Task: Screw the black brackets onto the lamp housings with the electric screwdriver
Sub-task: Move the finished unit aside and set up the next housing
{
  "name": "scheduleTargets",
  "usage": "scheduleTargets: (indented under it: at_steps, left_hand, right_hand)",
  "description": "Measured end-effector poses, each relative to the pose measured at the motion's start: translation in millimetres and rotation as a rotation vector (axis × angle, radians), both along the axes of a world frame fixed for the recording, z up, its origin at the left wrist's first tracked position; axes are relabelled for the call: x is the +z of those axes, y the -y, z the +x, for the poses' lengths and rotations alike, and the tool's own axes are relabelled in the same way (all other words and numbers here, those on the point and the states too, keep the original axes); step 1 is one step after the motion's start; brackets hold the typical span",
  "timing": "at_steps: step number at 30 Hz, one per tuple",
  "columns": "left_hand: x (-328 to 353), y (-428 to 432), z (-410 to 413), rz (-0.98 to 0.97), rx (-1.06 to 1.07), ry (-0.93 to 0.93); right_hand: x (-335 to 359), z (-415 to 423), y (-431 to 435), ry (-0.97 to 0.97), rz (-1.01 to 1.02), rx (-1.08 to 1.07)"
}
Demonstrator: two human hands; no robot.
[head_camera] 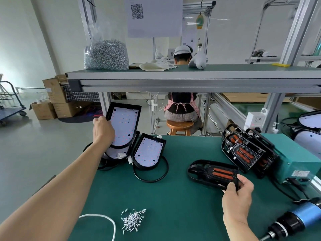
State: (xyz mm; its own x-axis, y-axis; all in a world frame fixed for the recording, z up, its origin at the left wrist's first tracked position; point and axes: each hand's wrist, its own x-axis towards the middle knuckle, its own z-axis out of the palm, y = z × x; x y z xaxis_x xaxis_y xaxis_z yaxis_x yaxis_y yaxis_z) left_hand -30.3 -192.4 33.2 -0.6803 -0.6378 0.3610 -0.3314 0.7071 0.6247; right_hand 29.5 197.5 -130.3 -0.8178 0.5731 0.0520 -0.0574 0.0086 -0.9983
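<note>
**benchrat:** Where's the bracket, and how much room is around it?

**lumen_fix:** The black bracket (215, 173) is right of centre in the lower half, down at the green mat (173, 197). Can't tell if it's actually touching. There's a wide bare stretch of mat to its left and below it. A stack of brackets (248, 150) leans just to its upper right, against a teal box (298, 159). The bracket is a ribbed black oval frame with two orange strips in the middle.

**benchrat:** And the hands?

**lumen_fix:** The right hand (238, 193) pinches the bracket's near end, thumb on top and fingers curled under. The left hand (103, 130) is well apart at centre left, fingers wrapped round the edge of a lamp housing (124, 126). It's tilted up with the white LED board facing the camera, right by the table's far left corner. A second housing (149, 151) leans just beside it. Loose screws (132, 219) sit bottom centre. The electric screwdriver (295, 221) lies in the bottom right corner, near the right wrist. A shelf (173, 73) crosses above.
</note>
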Motion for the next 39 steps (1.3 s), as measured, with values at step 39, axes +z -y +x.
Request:
scheduleTargets:
  at_steps: [39]
  left_hand:
    - [-86.0,-201.1,152.2,0.885,-0.410,-0.050]
  right_hand:
    - [44.4,41.6,-26.2,-0.231,-0.316,-0.233]
